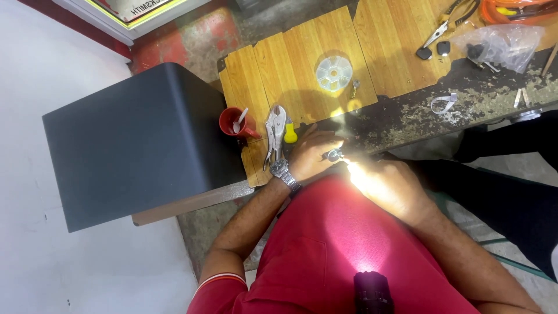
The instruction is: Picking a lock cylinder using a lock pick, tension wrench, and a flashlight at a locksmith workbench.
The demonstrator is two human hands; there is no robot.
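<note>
Holding a small dark metal piece (334, 154) at the near edge of the tabletop (302, 64), we have our left hand (314, 156) pinched around it, fingers closed on the piece, a wristwatch (283, 172) showing on that wrist. Our right hand (390, 187) sits at about four o'clock from the piece, just beside it and washed out by a bright light; its fingers look curled, but whether they grasp a tool we cannot tell through the glare. As we judge it, doing this well means bracing both wrists against the tabletop edge, keeping the left pinch firm so the piece cannot twist, and tilting the work slightly out of the hot spot so the contact point reads clearly. At ten o'clock from the piece lie the locking pliers (274, 135) with a yellow-handled tool (289, 135) just beside them, and a red cup (232, 122) farther left. At twelve o'clock sits a round clear parts box (333, 73), well apart. We would keep small bits over the wood, since a slip here could drop them onto our red shirt (325, 256) or the floor.
</note>
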